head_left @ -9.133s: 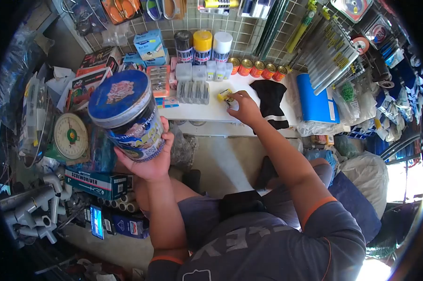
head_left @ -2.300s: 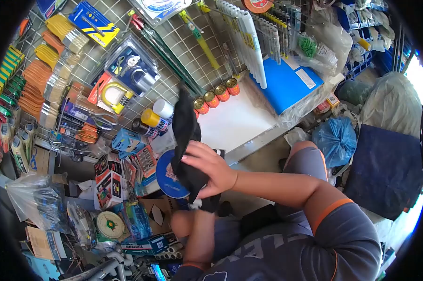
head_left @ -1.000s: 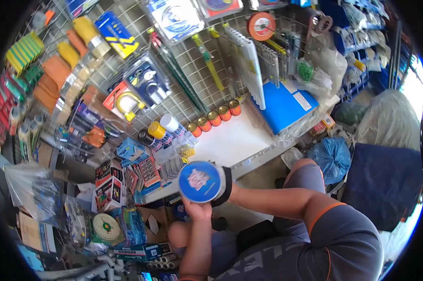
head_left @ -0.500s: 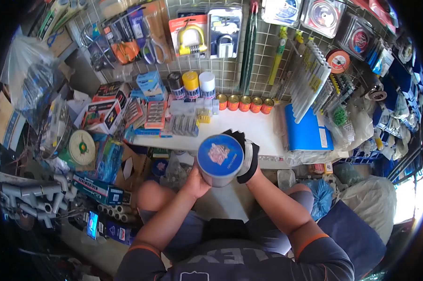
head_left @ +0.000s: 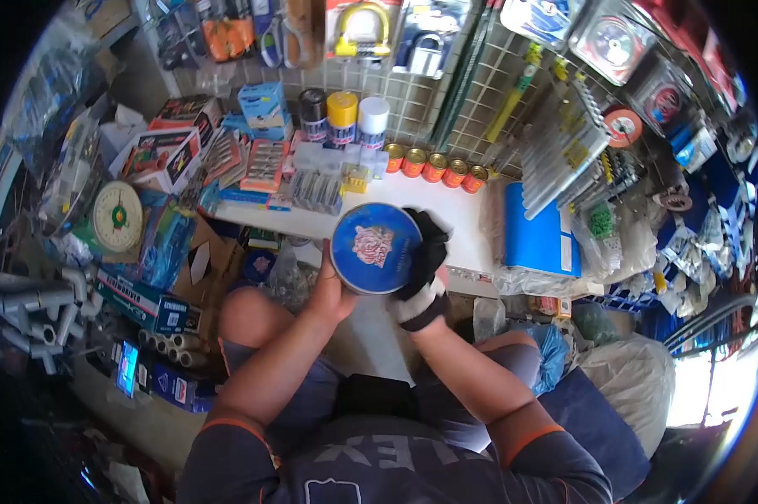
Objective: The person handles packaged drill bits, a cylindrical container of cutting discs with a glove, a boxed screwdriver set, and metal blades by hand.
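A round container with a blue lid (head_left: 375, 249) is held up in front of me, above the near edge of the white shelf. Pale print resembling an animal's head marks the lid. My left hand (head_left: 332, 290), bare, is closed on the container's left side, its fingers partly hidden beneath. On the right side, my right hand (head_left: 427, 256), in a black and white glove, curls around the lid's rim; its fingers are a little blurred. What the container holds is hidden.
On the white shelf (head_left: 270, 217) stand several small orange tins (head_left: 434, 167), spray cans (head_left: 343, 119) and a blue folder (head_left: 540, 231). A dial scale (head_left: 118, 216) and grey pipe fittings (head_left: 47, 311) lie left. Packaged tools hang on the wire grid (head_left: 500, 105).
The container has moved up and left in view, its lid now facing me more squarely. My right hand has shifted onto the lid's right side. The whole view has also moved slightly.
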`<state>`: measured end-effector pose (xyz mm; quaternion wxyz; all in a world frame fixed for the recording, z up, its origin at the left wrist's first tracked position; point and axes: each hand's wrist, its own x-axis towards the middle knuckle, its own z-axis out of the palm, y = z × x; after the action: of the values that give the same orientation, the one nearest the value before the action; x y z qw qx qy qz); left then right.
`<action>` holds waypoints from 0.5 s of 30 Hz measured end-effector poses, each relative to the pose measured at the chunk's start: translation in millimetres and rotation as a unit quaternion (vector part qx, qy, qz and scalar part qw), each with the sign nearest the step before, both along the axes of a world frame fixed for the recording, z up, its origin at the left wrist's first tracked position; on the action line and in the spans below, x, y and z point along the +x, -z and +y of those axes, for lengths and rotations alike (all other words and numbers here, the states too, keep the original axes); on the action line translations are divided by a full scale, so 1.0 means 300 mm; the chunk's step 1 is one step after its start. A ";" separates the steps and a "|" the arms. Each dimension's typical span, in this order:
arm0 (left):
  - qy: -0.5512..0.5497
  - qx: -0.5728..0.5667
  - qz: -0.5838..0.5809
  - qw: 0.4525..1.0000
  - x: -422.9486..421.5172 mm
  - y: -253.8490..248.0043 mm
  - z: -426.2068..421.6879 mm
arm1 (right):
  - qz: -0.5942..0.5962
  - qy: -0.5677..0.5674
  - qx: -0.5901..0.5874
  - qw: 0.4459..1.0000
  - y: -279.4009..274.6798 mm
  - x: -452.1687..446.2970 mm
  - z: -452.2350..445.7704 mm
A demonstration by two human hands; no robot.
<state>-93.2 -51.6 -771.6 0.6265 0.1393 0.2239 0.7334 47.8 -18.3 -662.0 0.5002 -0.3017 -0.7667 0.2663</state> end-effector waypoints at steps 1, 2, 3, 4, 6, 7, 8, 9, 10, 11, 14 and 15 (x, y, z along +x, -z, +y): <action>0.004 0.012 -0.003 1.000 0.006 0.004 0.004 | 0.074 -0.012 -0.028 0.997 -0.078 -0.025 -0.003; 0.008 0.022 -0.004 1.000 0.012 0.005 0.007 | 0.073 -0.024 -0.029 0.997 -0.046 -0.027 0.005; 0.012 0.015 -0.017 1.000 0.021 -0.014 0.006 | 0.072 -0.035 -0.030 0.996 -0.014 -0.029 0.014; 0.008 0.002 -0.028 1.000 0.025 -0.026 0.002 | 0.071 -0.047 -0.031 0.996 0.017 -0.031 0.024; 0.004 -0.026 -0.048 0.999 0.018 -0.042 -0.012 | 0.165 -0.130 -0.152 0.966 0.226 -0.071 0.102; -0.023 -0.018 -0.029 0.999 0.008 -0.027 -0.009 | 0.066 -0.087 -0.088 0.990 0.244 -0.060 0.084; -0.025 -0.018 -0.026 0.999 -0.004 -0.020 -0.013 | 0.015 -0.074 -0.060 0.995 0.256 -0.051 0.077; -0.024 -0.016 -0.024 0.999 -0.017 -0.022 -0.011 | -0.009 -0.077 -0.051 0.996 0.236 -0.047 0.072; -0.021 -0.012 -0.024 0.999 -0.020 -0.039 -0.006 | 0.020 -0.101 -0.069 0.992 0.199 -0.036 0.072; -0.006 0.003 -0.049 0.999 -0.015 -0.053 -0.004 | 0.083 -0.148 -0.110 0.979 0.146 -0.023 0.076; 0.003 0.066 -0.076 0.995 -0.004 -0.015 0.015 | 0.262 -0.263 -0.230 0.899 0.050 -0.002 0.046; 0.010 0.055 -0.083 0.995 -0.001 -0.012 0.012 | 0.253 -0.248 -0.212 0.911 0.062 0.017 0.030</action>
<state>-93.6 -48.1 -768.0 0.6412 0.1145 0.1289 0.7477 53.0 -9.2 -680.4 0.5195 -0.1230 -0.5903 0.6055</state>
